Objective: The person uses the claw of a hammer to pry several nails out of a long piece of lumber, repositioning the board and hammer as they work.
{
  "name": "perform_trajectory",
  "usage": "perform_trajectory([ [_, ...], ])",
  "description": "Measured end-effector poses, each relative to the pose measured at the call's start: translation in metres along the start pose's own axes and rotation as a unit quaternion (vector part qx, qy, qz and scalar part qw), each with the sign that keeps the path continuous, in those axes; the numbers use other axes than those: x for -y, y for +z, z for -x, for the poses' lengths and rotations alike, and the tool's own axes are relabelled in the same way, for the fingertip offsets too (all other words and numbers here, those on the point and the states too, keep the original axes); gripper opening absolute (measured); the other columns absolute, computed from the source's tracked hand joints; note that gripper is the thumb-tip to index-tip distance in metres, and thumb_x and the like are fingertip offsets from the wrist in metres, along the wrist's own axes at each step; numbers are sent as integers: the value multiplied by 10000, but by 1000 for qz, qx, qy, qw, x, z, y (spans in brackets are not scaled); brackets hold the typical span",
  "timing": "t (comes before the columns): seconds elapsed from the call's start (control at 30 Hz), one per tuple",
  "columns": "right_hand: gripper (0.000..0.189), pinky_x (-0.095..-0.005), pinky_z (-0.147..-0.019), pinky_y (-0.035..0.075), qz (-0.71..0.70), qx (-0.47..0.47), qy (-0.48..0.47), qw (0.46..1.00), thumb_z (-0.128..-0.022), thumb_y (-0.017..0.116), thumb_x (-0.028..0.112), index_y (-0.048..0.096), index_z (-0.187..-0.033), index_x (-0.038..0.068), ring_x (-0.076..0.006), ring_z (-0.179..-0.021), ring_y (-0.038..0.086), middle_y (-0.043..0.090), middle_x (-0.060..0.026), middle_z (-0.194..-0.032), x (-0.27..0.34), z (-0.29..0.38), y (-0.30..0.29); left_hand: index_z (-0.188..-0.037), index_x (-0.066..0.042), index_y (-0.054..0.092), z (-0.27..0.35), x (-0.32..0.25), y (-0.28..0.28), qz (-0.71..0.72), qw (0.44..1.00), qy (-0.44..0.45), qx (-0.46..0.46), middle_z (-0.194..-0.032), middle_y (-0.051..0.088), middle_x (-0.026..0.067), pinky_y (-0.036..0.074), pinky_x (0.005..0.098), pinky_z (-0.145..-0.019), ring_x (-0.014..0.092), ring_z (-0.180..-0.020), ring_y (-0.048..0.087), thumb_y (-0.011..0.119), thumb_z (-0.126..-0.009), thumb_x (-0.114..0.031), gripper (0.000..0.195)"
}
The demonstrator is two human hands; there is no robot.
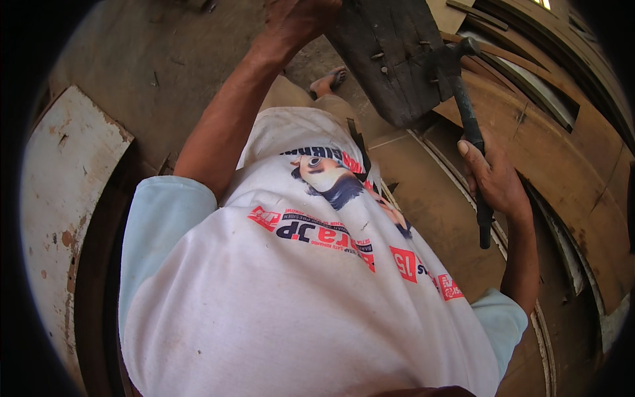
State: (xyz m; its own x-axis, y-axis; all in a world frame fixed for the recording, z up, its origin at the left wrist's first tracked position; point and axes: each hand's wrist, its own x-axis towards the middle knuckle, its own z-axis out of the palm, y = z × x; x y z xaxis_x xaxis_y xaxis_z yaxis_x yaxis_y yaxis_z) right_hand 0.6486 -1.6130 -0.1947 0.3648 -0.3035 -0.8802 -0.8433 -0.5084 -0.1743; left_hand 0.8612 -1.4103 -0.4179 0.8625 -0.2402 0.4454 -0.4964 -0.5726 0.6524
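A dark, weathered wooden board is tilted in front of me, with several bent nails standing out of its face near the lower end. My left hand grips the board's left edge at the top of the view, its fingertips hidden. On the right, my right hand is wrapped around the dark handle of a claw hammer. The hammer's head lies against the board's right edge, close to the nails. Its round striking face points away from the board, and the claw end blends into the dark wood.
Several wooden panels are stacked along the right side. A worn white-painted panel stands at the left. Below the board, a foot in a sandal rests on the dirt floor.
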Motion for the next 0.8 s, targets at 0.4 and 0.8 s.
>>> perform_trajectory([
  [0.4, 698, -270, -480, 430, -187, -14, -6, 982, -1085, 455, 458, 318, -1598, 5, -107, -531, 513, 550, -57, -709, -47, 56, 18, -935, -85, 756, -20, -146, 45, 170, 939, 238, 180, -877, 735, 75, 456, 467, -969, 286, -923, 712, 606, -935, -654, 588],
  [0.8, 529, -265, -482, 418, 22, -33, 47, 998, -1117, 362, 493, 502, -1355, 42, -100, -517, 495, 530, -19, -710, -8, 61, 0, -1063, -33, 701, 52, -197, 26, 379, 797, 320, 344, -819, 734, 194, 577, 494, -707, 390, -828, 738, 658, -929, -396, 390],
])
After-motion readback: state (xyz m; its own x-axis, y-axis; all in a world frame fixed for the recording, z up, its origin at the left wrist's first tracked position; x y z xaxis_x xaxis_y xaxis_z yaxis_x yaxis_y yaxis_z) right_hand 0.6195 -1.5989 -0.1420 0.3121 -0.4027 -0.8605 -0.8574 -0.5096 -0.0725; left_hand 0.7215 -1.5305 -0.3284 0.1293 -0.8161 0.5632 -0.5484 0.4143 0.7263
